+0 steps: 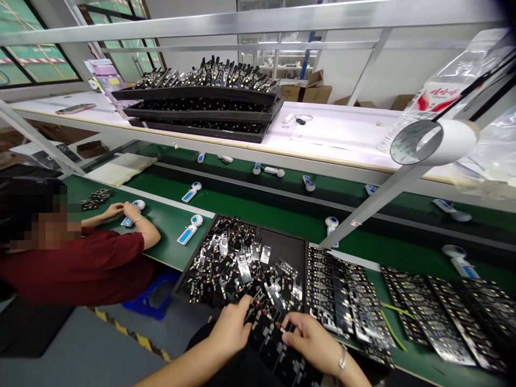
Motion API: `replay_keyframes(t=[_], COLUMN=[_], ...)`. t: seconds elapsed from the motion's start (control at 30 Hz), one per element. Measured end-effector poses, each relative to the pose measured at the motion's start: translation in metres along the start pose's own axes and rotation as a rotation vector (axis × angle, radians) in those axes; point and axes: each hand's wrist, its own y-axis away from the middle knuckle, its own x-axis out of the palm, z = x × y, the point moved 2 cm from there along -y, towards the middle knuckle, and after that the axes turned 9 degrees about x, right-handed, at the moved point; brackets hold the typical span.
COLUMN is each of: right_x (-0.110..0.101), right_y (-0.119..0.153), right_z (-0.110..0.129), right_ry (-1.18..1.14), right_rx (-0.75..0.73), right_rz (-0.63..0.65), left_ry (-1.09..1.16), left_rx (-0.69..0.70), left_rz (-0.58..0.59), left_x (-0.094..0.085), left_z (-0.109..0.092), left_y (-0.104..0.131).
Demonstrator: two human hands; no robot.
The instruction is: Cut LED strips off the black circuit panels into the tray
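In front of my body is a panel of black circuit boards point(269, 352), tilted and partly cut off by the bottom edge. My left hand point(231, 325) is closed at its upper left side, thumb and forefinger at the edge. At the right side my right hand point(309, 341), with a bracelet on its wrist, pinches the panel between thumb and curled fingers. Just beyond both hands, a black tray point(284, 242) carries a heap of loose small black circuit boards point(226, 258), some with shiny metal plates.
Stacked board panels point(334, 290) lie right of the tray, with more panels point(443, 317) further right. White-and-blue devices point(190, 229) sit on the green conveyor point(242, 191). Filled trays point(201, 110) stand on the shelf above. A slanted metal post point(374, 204) crosses the right. A co-worker point(80, 263) sits left.
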Motion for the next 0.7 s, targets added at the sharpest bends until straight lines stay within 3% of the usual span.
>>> replay_keyframes(t=[0.07,0.17,0.23,0.37,0.53,0.7], right_x=[-0.004,-0.011,-0.014,-0.011,-0.002,-0.002], right_y=[-0.001,-0.008,-0.015,-0.024,-0.024,-0.033], right_z=[-0.001,-0.001,0.003,0.01,0.011,0.002], right_ry=[-0.038,-0.137,-0.204,-0.231,-0.038,0.047], right_rx=[0.001,-0.048,-0.086,-0.067,-0.05,-0.083], right_rz=[-0.036,-0.034,0.021,0.07,-0.071,-0.043], left_ry=[0.158,0.591,0.725,0.671,0.362,0.411], left_rx=[-0.039,-0.17,-0.144,-0.085,0.008,0.029], left_rz=[0.012,0.169,0.252,0.237,0.127,0.199], left_x=[0.002,0.005,0.008,0.02,0.028,0.023], left_z=[-0.002,-0.007,-0.014,-0.02,-0.011,-0.01], left_y=[-0.002,-0.009,-0.013,-0.017,-0.013,-0.016])
